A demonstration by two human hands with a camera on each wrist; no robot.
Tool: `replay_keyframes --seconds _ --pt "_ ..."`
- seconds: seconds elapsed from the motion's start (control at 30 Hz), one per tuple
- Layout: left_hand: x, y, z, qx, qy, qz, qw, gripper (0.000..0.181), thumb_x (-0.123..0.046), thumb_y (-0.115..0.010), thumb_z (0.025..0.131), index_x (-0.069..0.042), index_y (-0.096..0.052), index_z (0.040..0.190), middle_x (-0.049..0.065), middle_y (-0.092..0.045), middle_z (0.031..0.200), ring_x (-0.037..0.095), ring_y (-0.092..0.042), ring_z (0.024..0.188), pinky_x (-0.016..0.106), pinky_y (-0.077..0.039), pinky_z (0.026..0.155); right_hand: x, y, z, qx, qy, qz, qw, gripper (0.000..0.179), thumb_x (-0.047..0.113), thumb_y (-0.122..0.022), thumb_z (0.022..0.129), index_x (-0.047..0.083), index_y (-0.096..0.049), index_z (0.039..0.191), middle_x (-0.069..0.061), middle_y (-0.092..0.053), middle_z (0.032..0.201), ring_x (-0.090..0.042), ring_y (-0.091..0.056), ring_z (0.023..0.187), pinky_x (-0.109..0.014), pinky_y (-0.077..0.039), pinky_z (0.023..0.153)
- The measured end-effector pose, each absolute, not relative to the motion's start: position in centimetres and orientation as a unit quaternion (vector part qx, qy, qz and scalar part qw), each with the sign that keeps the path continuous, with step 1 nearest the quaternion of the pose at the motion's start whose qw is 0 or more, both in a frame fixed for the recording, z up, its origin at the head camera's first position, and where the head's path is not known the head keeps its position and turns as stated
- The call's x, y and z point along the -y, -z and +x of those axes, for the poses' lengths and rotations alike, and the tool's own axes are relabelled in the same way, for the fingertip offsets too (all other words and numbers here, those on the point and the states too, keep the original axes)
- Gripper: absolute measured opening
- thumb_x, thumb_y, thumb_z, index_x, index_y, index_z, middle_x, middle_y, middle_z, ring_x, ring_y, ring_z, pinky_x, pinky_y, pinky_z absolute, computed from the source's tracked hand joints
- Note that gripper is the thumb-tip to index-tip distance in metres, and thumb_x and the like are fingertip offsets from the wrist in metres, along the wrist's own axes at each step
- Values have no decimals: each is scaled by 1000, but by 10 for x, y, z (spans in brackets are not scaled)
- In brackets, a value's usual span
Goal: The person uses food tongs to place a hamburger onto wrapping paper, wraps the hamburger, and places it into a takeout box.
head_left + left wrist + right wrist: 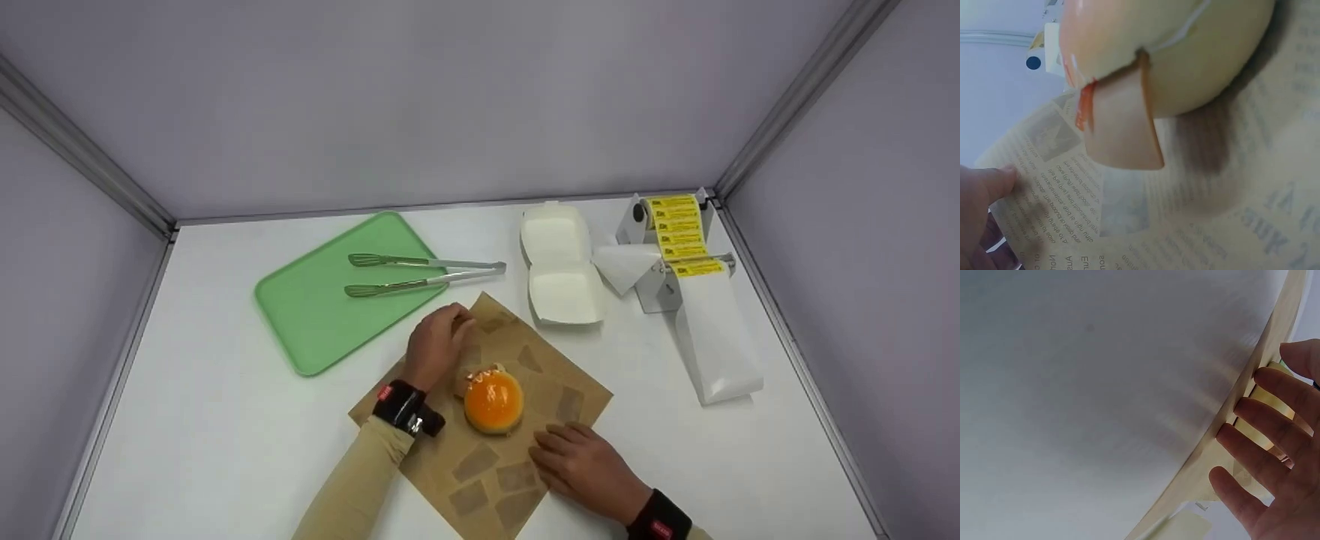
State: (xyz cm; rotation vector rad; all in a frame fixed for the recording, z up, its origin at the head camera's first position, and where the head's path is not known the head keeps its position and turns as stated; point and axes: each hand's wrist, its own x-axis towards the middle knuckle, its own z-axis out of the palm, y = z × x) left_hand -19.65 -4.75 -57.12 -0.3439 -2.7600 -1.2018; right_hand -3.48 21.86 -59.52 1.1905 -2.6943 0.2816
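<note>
A sheet of brown printed paper (480, 461) lies turned cornerwise on the white table. On its middle sits a glossy bun sandwich (493, 405) with an orange top. A thin pinkish slice (1120, 126) and a bit of red stick out of its side in the left wrist view. My left hand (436, 346) pinches the paper's far left edge near the top corner, thumb (1002, 183) on the printed face and fingers beyond the edge. At the paper's near right edge, my right hand (589, 469) touches it with fingers (1261, 458) extended and spread.
Tongs (427, 274) lie partly across a green tray (330, 330) at the back left. Behind the paper stands an opened white clamshell box (566, 292). A label dispenser (660, 289) with yellow labels trails a white strip (716, 337) on the right. Walls enclose the table.
</note>
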Motion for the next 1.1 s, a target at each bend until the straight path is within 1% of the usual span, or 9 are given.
replay_keyframes --seconds 0.23,0.33,0.43,0.57,0.8,0.93,1.1 --pt "49 568 -180 913 374 -143 84 9 -24 -70 96 -16 -70 98 -1 -72 93 17 -68 88 36 -57 81 -219 595 -36 909 -94 397 90 26 33 -74 91 21 -78 114 0 -75 119 -21 -69 114 -44 -58 95" --pt "50 568 -175 915 363 -149 94 7 -24 -72 95 -17 -71 96 -3 -71 90 15 -66 86 36 -55 82 -219 596 -37 907 -94 398 96 27 32 -76 90 20 -78 115 -1 -75 119 -21 -70 113 -45 -58 94" --pt "52 567 -169 917 355 -155 91 6 -25 -72 94 -19 -71 95 -5 -71 91 14 -65 87 36 -53 83 -219 597 -37 906 -93 400 103 29 32 -77 89 20 -78 115 -1 -75 119 -22 -70 112 -46 -58 93" --pt "55 565 -160 923 336 -167 85 7 -25 -72 94 -19 -71 96 -5 -73 93 16 -66 89 36 -53 83 -219 598 -36 905 -96 398 112 29 32 -79 87 20 -78 114 0 -76 118 -21 -70 111 -46 -58 94" --pt "59 565 -146 925 298 -213 102 9 -22 -75 92 -17 -73 99 -3 -72 95 17 -65 92 34 -51 81 -217 598 -38 907 -94 395 116 28 33 -79 87 20 -78 112 1 -76 117 -20 -70 111 -46 -57 97" --pt "61 566 -138 925 278 -237 106 9 -20 -76 90 -16 -74 99 -3 -72 95 17 -65 92 33 -52 81 -217 599 -37 906 -92 396 116 27 33 -79 87 20 -79 110 1 -76 116 -20 -70 110 -46 -57 96" --pt "62 568 -130 925 265 -254 98 11 -17 -77 88 -14 -72 97 -2 -69 94 17 -63 91 34 -53 81 -217 599 -36 905 -94 396 124 26 32 -80 85 20 -79 108 1 -76 114 -20 -71 108 -45 -58 94"
